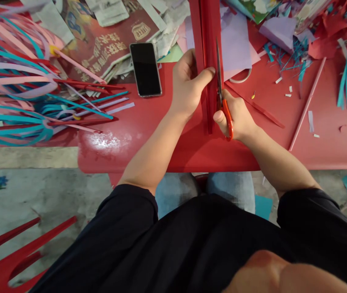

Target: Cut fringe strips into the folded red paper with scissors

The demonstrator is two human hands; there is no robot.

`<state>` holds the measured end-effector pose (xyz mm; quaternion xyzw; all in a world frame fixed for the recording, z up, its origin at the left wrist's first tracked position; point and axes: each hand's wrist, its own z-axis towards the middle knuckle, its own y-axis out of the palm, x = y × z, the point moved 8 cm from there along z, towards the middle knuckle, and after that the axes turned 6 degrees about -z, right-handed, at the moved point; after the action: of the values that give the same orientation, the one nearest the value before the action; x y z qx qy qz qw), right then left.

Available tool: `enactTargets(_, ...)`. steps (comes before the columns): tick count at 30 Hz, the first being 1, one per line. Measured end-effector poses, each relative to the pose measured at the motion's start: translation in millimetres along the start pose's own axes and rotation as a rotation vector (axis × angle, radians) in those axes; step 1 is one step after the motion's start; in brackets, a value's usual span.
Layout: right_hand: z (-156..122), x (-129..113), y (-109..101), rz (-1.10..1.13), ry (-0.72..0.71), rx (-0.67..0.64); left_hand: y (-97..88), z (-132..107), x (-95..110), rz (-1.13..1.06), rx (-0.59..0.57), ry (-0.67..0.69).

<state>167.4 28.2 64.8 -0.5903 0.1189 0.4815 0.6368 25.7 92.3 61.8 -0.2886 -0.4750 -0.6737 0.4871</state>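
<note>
phone (146, 70) between streamers (43, 86) and red paper (210, 44)

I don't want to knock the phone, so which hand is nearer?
Your left hand. It's just right of the phone, holding red paper; your right hand, holding scissors, is farther right.

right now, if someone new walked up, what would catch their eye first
Probably the orange-handled scissors in the right hand, their blades alongside the red paper held in the left hand. Next might come the looped pink, blue and purple strips at the picture's upper left, then the dark-screened phone between them and the left hand.
</note>
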Motion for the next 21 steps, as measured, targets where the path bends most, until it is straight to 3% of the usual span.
enactTargets(9, -3.8, -2.7, -5.7, -0.002, 0.044, 0.016, 15.2, -13.9, 31.7, 0.071, 0.013, -0.065)
enactTargets(21, -4.6, 2.2, -4.4, 0.054, 0.088, 0.004, 12.4, -11.0, 27.9, 0.001, -0.006, -0.052)
